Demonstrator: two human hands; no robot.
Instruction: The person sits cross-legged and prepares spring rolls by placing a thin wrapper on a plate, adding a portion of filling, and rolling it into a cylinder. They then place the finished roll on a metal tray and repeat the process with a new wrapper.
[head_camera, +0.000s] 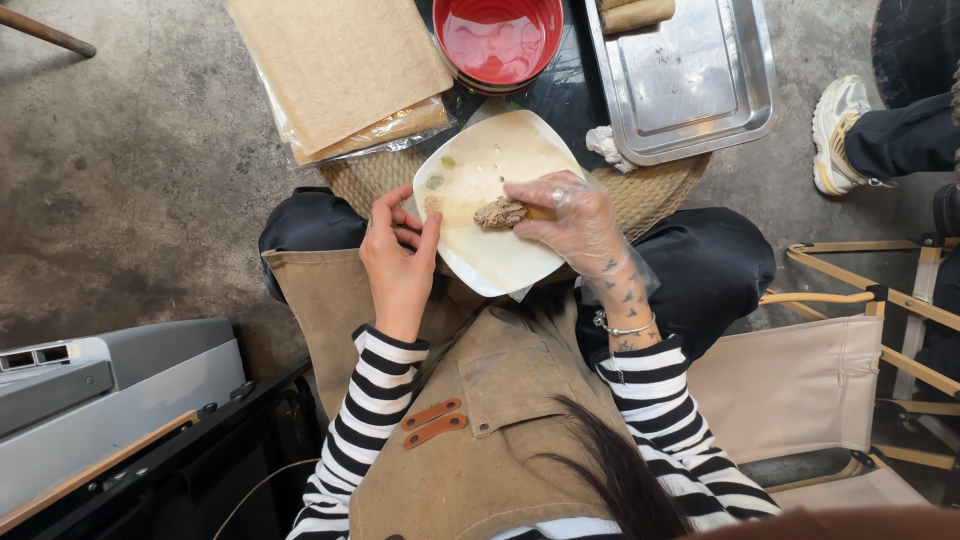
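- Crowded ahead: red bowls (500, 40) just beyond the white plate (520, 265), steel tray (690, 85) to their right, bagged stack of tan sheets (340, 75) to their left.
- Narrow dark gap only between bowls and tray; crumpled white scrap (605, 145) sits at its near end.
- Open concrete floor (130, 180) far left, free for a wide pass.
- Blocked low left by grey machine (110, 390).
- Hemmed in on the right by folding chair frame (880, 300) and another person's shoe (835, 130).
- Bare woven mat (660, 195) right of the plate, free to cross.
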